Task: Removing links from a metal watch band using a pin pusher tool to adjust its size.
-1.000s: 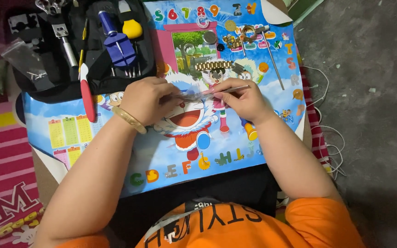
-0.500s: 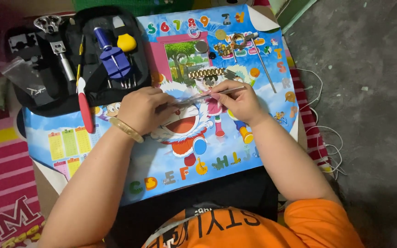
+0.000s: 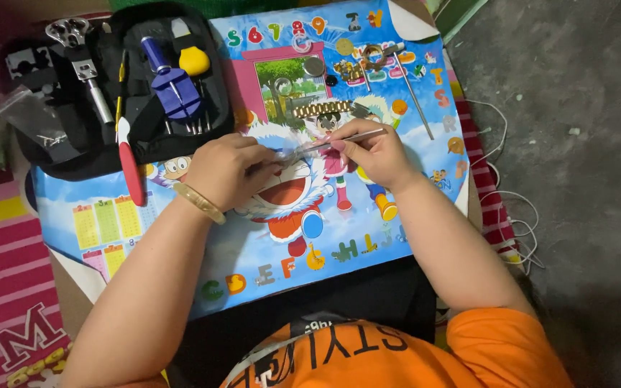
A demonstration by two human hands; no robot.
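Below the gold watch band [image 3: 323, 109], my left hand [image 3: 228, 169] pinches a small clear piece while my right hand [image 3: 371, 149] grips thin tweezers [image 3: 339, 139], probing it; steadiness seems needed next.

Black tool case [image 3: 52, 147], blue tool [image 3: 170, 90], gold watch band [image 3: 321, 109], white cable [image 3: 515, 197]

The small clear item [image 3: 285, 153] pinched between both hands' fingers [image 3: 267, 159] is too blurred to identify.
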